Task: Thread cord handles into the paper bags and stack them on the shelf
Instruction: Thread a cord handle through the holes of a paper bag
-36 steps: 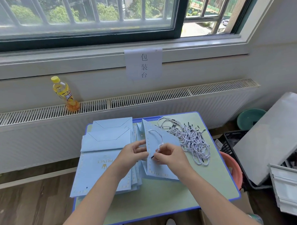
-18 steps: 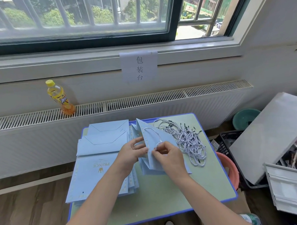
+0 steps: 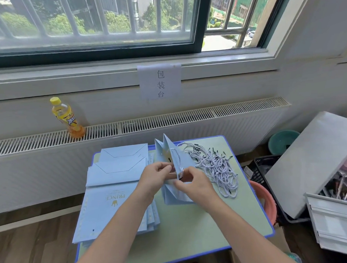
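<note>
1. a white paper sign (image 3: 159, 81) taped under the window sill, far beyond the left hand (image 3: 155, 176), reads 包装台 from top to bottom.
2. the top flat paper bag (image 3: 110, 208) of the stack on the counter (image 3: 192, 235), just left of the left hand, bears "prince" in gold capitals over a small crown, upside down from here.
3. the bottle (image 3: 67, 117) on the radiator, far left of that hand, has a label too blurred to read.
</note>
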A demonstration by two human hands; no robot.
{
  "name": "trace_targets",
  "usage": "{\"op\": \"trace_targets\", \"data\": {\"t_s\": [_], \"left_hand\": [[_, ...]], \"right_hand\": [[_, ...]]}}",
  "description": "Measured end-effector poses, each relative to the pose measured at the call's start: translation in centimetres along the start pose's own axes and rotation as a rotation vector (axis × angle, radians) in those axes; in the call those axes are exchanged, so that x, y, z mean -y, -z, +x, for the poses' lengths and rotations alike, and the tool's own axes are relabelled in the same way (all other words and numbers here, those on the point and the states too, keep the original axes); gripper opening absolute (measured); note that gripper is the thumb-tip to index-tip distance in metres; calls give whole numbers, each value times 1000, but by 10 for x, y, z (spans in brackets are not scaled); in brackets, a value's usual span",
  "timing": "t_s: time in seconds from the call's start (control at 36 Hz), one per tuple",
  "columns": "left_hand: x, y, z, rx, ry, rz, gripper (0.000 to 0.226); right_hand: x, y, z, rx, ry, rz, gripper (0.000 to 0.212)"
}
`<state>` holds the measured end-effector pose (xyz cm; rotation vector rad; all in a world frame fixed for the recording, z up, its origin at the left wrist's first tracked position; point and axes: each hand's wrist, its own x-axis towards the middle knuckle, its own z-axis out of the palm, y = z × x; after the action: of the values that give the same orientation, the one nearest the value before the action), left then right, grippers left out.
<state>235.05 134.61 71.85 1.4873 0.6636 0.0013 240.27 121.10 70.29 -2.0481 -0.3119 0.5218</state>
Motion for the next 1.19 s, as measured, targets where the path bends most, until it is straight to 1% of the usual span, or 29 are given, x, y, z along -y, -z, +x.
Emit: {"op": "trace_targets", "data": {"t_s": [0.08,0.14,0.19,0.28,0.42,0.56,0.72,0.83,0.94,1.0,1.06,1.14,1.19], "left_hand": [[1,-2,0,17,-94,189,23],[3,-4,1,51,-140,367,18],[4,-7,3,79,-146,485,10],[2,-8,6,79,-147,564,2],[-4,-10,8,93,-173,711,7],[-6,-14,7,75,-214,815,11],[-11,-3,12,83,-106,764,11],[-16,2,15,129,-126,777,9],[-15,8,18,160,-236,882,10],[-14,14,19,212,-278,928,12],[-12,20,21,282,-316,962,7],[-15,25,23,359,-437,1006,24],[-21,28,24,419,-526,1023,28]], "right_hand": [[-2,7,4,6,-91,125,12],[-2,10,4,26,-138,213,7],[1,12,3,47,-164,279,8],[1,12,3,64,-184,329,8],[2,12,2,73,-192,340,6],[4,16,3,72,-179,343,8],[4,25,4,40,-178,338,9],[5,32,7,46,-170,310,18],[8,43,10,26,-147,256,29],[9,50,11,17,-144,243,31],[13,57,12,20,-133,224,30],[18,66,13,49,-99,211,27],[19,73,15,53,-81,179,28]]}}
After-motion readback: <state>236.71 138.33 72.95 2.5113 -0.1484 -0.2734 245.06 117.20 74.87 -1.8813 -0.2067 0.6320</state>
